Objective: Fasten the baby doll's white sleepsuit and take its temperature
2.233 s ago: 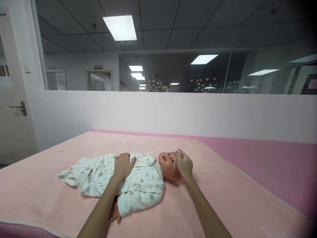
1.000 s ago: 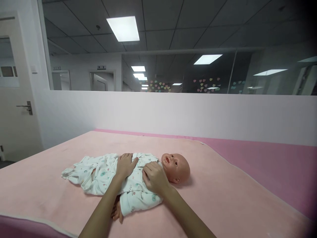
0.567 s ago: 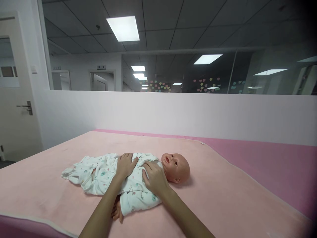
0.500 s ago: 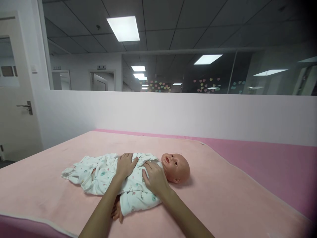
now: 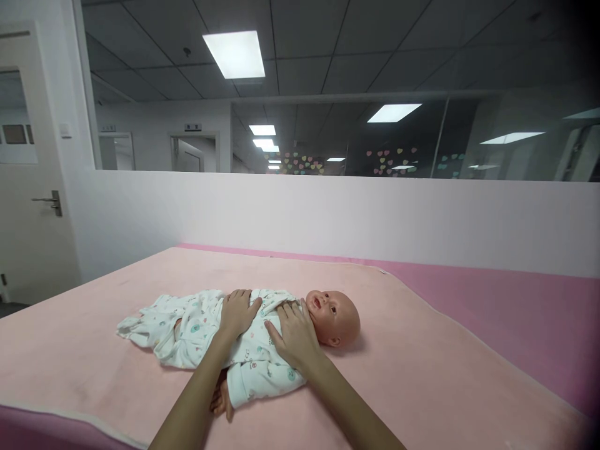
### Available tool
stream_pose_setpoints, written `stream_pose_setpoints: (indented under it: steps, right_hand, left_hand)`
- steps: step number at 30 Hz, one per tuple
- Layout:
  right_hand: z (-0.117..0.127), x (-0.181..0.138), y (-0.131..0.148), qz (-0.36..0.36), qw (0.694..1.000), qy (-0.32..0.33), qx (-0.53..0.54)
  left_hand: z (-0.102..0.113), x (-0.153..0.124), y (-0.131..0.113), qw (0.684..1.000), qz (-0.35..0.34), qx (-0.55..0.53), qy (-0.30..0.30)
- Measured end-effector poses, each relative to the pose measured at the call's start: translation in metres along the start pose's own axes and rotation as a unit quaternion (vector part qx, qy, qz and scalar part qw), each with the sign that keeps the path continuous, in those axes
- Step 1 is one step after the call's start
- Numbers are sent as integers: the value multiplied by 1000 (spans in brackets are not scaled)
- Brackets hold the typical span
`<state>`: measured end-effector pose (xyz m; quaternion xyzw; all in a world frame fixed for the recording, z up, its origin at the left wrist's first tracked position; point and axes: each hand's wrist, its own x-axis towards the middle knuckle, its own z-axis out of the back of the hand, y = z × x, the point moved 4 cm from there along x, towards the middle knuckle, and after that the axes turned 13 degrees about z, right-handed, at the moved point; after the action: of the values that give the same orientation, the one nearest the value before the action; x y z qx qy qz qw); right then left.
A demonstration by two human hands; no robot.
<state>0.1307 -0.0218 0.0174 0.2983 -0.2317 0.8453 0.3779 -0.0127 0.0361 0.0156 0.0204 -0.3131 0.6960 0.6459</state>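
Observation:
A baby doll point(image 5: 338, 315) lies on its back, its head to the right. White printed baby clothes point(image 5: 263, 378) cover its body and legs, and one doll hand shows below the near sleeve. My left hand point(image 5: 238, 312) lies flat on the belly of the clothes with its fingers stretched out. On the upper chest, just beside the doll's chin, rests my right hand point(image 5: 295, 334), fingers extended and thumb apart. Both palms press on the cloth and are hidden from above.
A peach-pink blanket point(image 5: 445, 381) lies under the doll, over a darker pink mat point(image 5: 506, 303). Behind stands a white half wall point(image 5: 351, 215) with glass above it. A door point(image 5: 32, 237) with a metal handle is at the far left.
My right hand has shifted slightly on the chest; its fingers now spread straighter and reach nearer the doll's neck. My left hand and the doll stay in place.

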Motion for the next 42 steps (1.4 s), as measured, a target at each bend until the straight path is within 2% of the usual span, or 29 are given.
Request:
stream_pose_setpoints:
  steps: [7, 17, 27, 37, 42]
  right_hand:
    - [1, 0, -5, -43, 999, 11, 14]
    - [2, 0, -10, -49, 995, -15, 81]
    - [0, 0, -9, -42, 994, -9, 104]
    - [-2, 0, -11, -48, 992, -40, 107]
    - [-3, 1, -12, -39, 995, -12, 91]
  left_hand:
    - [-1, 0, 1, 1000, 1, -9, -3]
    - [-1, 1, 0, 1000, 10, -15, 13]
    - [1, 0, 0, 1000, 4, -20, 2]
    - [2, -2, -2, 997, 5, -52, 52]
    - [4, -4, -4, 998, 2, -42, 53]
